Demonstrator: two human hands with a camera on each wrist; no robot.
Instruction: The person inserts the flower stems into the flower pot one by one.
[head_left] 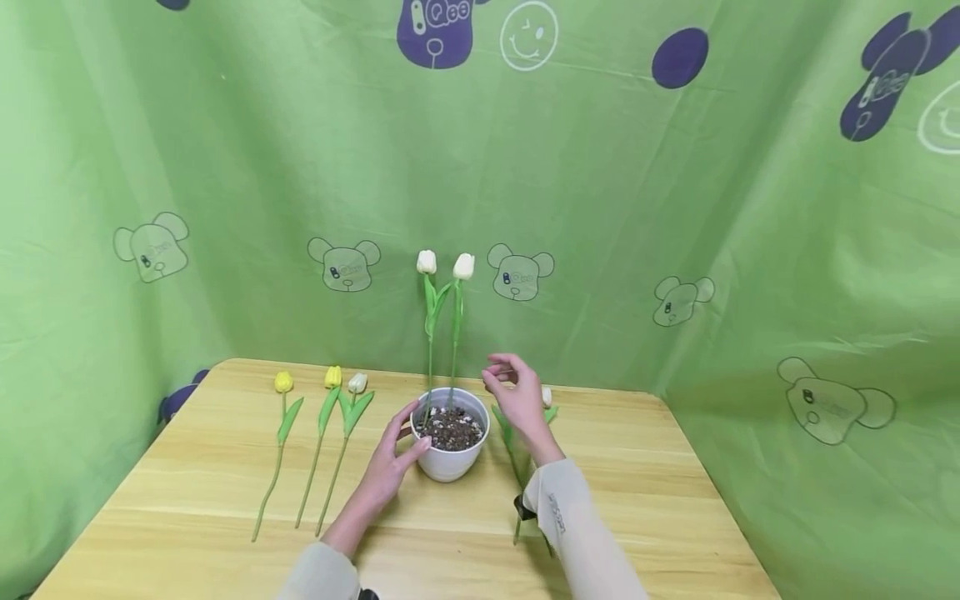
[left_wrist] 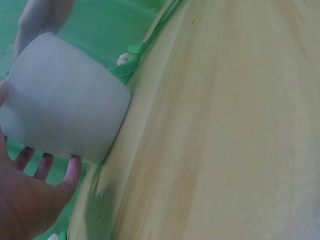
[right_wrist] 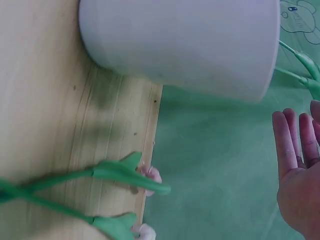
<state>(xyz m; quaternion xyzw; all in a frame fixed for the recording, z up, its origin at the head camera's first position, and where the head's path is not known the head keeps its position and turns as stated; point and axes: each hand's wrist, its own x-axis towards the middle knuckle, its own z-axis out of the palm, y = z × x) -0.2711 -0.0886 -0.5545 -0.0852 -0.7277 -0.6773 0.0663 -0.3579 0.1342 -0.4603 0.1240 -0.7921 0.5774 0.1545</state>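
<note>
Head view | left hand (head_left: 387,465) grips white pot (head_left: 448,467) | right hand (head_left: 523,405) near upright tulips (head_left: 464,267), fingers loosely apart

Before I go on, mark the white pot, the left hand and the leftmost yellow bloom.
White pot (head_left: 447,467): head view, on the front outer wall below the rim.
Left hand (head_left: 388,466): head view, near the base of the thumb.
Leftmost yellow bloom (head_left: 283,382): head view, on its petals.

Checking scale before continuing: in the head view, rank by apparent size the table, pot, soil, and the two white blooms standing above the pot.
1. Table
2. Pot
3. Soil
4. Left white bloom and right white bloom: they look alike, so unranked between them.
</note>
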